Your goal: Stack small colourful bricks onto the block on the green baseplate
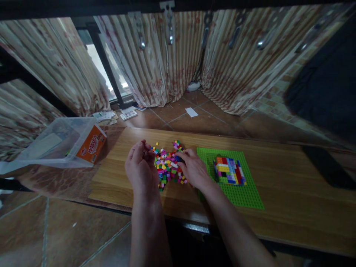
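Note:
A loose pile of small toy building bricks (pixel 168 163) in many colours lies on the wooden board. My left hand (pixel 141 163) is at the pile's left side, palm turned up and fingers curled inward; whatever they may hold is hidden. On the other side, my right hand (pixel 193 167) reaches over the pile's right edge. Its thumb and fingers are apart, with their tips among the bricks near a dark blue one. To the right, a green baseplate (pixel 232 196) carries a compact block of multicoloured bricks (pixel 229 170) built up on it.
A clear plastic bin (pixel 61 161) with an orange label stands left of the wooden board (pixel 119 185). A dark flat object (pixel 328 167) lies at the far right. Beyond are striped curtains (pixel 172 63), papers and a booklet (pixel 128 114) on the tiled floor.

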The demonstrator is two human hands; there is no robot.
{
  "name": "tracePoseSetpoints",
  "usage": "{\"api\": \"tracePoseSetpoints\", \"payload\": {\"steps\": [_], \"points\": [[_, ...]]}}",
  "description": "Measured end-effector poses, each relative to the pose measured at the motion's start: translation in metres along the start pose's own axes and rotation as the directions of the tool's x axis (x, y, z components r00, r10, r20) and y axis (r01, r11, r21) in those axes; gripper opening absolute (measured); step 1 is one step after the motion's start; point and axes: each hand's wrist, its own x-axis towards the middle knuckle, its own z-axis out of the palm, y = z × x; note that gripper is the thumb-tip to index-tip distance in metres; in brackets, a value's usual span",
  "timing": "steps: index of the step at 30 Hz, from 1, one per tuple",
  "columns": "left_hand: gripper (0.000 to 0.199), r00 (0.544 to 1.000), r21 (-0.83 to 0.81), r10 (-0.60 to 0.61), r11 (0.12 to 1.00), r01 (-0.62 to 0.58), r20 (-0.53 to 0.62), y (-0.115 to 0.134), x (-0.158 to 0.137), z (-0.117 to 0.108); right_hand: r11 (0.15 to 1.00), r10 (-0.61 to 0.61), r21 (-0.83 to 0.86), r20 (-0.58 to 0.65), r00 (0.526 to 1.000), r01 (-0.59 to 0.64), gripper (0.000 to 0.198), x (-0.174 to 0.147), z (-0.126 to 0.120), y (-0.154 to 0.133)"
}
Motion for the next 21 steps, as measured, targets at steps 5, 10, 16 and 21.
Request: {"api": "tracePoseSetpoints", "payload": {"steps": [5,10,16,21], "points": [[0.01,1.0,0.022,-0.009,1.0,0.009,0.016,0.002,0.001,0.001,0.999,0.04,0.015,0.021,0.999,-0.04,0.032,0.002,0.002,-0.001],[0.006,1.0,0.032,-0.027,0.999,0.027,0.006,0.004,0.001,0.003,0.995,0.045,0.092,-0.033,0.998,-0.041,0.024,0.0,-0.002,-0.005],[0.004,0.999,0.045,-0.035,0.998,0.035,-0.003,0.004,0.0,0.006,0.924,0.054,0.382,-0.163,0.985,0.012,0.017,-0.011,-0.025,-0.018],[0.005,0.998,0.076,-0.03,0.997,0.026,0.062,0.001,0.0,0.005,0.727,0.222,0.686,-0.23,0.948,-0.004,0.017,-0.028,-0.052,-0.001]]}}
